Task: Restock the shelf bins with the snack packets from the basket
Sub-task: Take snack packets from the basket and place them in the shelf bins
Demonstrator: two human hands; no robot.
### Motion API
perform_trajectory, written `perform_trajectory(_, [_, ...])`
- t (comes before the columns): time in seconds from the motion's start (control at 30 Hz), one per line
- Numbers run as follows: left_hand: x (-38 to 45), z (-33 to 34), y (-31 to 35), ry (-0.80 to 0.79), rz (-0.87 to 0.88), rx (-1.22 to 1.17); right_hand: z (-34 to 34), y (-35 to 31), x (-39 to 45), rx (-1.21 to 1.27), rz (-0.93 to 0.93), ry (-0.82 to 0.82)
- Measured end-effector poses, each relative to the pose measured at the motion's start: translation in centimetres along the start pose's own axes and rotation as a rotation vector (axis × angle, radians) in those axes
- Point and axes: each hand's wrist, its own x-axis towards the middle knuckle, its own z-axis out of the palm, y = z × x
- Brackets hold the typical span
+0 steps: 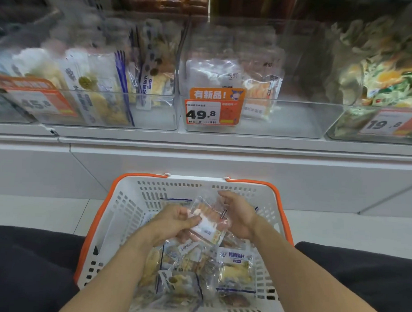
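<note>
With both the left hand (174, 222) and right hand (236, 215) pinching one clear snack packet (208, 222) above the basket (128, 199), best check its label, then lift it flat into the matching middle bin (295, 121).

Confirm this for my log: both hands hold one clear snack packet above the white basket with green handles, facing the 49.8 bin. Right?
Not quite. The head view shows the basket has orange handles, not green. Otherwise right: left hand and right hand hold one packet below the 49.8 bin.
</note>
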Motion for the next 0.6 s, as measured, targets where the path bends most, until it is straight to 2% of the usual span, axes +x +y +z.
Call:
perform_trajectory(0.1, [-0.5,-0.3,2.2,0.022,0.100,0.125,-0.4,-2.3,-1.2,-0.212,-0.011,-0.156])
perform_trajectory(0.17, [-1.2,-0.1,4.0,0.068,0.186,0.145,-0.4,-4.3,-2.6,-0.437,0.002,-0.186])
perform_trajectory(0.3, [-2.6,0.7,7.6,0.090,0.272,0.168,1.1,-9.4,-6.3,-0.746,-0.053,-0.109])
perform_trajectory(0.37, [-3.1,0.9,9.3,0.046,0.296,0.109,2.0,-12.5,-8.9,-0.880,-0.144,-0.060])
perform_trajectory(0.43, [-3.4,1.2,11.3,0.084,0.354,0.151,2.6,-15.6,-12.1,-1.007,-0.265,0.041])
perform_trajectory(0.5, [-3.8,1.8,13.6,0.318,0.474,0.374,2.8,-18.4,-15.5,-1.110,-0.441,0.219])
perform_trajectory(0.6, [-4.1,2.2,17.1,0.796,0.868,0.448,2.7,-21.9,-18.7,-1.147,-0.834,0.596])
